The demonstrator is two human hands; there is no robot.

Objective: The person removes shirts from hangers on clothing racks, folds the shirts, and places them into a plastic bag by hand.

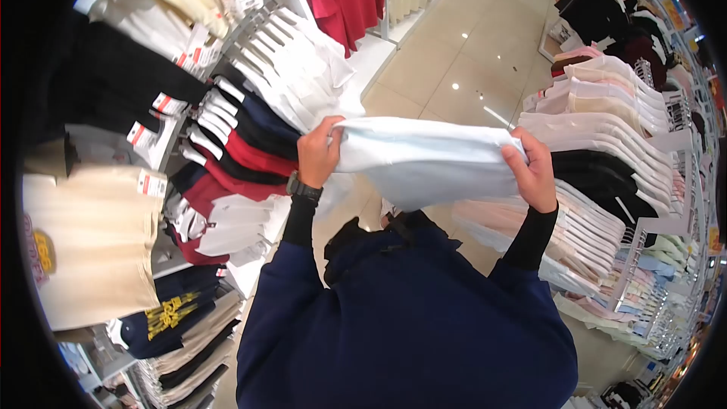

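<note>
A pale blue-white garment (432, 157) is stretched out sideways in front of my body, folded over along its top edge. Its exact kind I cannot make out. My left hand (321, 153) grips one end, thumb on top, with a dark watch (303, 186) on the wrist. At the other end my right hand (531, 170) pinches the cloth between thumb and fingers. The fabric sags slightly between the two hands and hangs down below them. Behind my left hand are white shirts (291, 60) on a rack.
Red, black and navy shirts (246, 140) hang on the left rack with price tags (168, 104). A beige garment (95, 242) hangs nearer. On the right, racks hold white and black tops (598, 132). A tiled floor aisle (447, 53) runs between.
</note>
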